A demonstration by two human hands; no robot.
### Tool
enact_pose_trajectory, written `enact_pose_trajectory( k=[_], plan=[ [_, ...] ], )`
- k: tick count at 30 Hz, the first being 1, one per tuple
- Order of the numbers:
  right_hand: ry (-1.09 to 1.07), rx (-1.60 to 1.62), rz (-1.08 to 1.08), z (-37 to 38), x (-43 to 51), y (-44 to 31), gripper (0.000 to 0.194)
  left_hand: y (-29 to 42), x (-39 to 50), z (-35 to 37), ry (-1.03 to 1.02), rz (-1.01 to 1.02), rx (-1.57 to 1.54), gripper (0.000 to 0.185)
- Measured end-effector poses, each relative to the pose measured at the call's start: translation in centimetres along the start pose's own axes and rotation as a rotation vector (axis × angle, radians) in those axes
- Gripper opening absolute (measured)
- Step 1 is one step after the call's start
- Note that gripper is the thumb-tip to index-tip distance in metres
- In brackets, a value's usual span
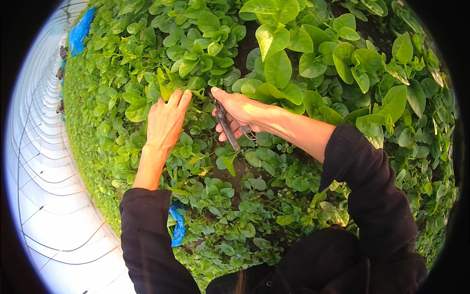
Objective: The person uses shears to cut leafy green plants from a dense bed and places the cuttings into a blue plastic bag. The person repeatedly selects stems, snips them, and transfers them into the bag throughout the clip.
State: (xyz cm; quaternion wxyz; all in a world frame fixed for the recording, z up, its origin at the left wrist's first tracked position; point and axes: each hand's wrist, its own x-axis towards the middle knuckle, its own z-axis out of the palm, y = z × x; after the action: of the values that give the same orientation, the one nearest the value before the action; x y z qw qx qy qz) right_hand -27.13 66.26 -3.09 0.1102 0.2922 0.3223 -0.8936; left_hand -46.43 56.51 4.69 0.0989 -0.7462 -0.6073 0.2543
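Note:
My left hand [167, 119] reaches into leafy green plants, its fingers closed on a leafy shoot [168, 86] with pale yellow-green leaves. The shoot's stem is largely hidden by my fingers. To the right, my right hand [237, 114] holds pruning shears [226, 123] with a coil spring. Their handles angle down toward me, and a thin wire loop hangs by the palm. The tips of the shears lie near the stems between my two hands and are hard to make out. Below my hands, small plants [227, 161] grow from brown soil.
Broad-leaved plants [277, 73] stand taller on the right. A blue plastic bag [177, 224] sits beside my left sleeve, and another blue bag [80, 33] lies far up on the left. Several people work beyond, by the greenhouse's translucent plastic wall [51, 176].

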Motion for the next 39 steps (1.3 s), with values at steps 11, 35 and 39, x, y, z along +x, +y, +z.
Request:
enact_pose_trajectory(
  k=[11,35,39],
  plan=[
    [0.1,0.05,-0.103,-0.2,2.9,-0.4,0.062,0.6,0.5,0.3,-0.009,-0.122,-0.042,0.056],
    [0.059,0.231,-0.027,1.0,3.7,-2.1,0.062,-2.4,-2.1,-0.3,0.0,-0.268,-0.182,0.055],
    [-0.035,0.19,0.073,1.3,0.3,-0.9,0.065,-0.7,-7.7,-4.9,0.075,-0.347,-0.237,0.058]
  ],
)
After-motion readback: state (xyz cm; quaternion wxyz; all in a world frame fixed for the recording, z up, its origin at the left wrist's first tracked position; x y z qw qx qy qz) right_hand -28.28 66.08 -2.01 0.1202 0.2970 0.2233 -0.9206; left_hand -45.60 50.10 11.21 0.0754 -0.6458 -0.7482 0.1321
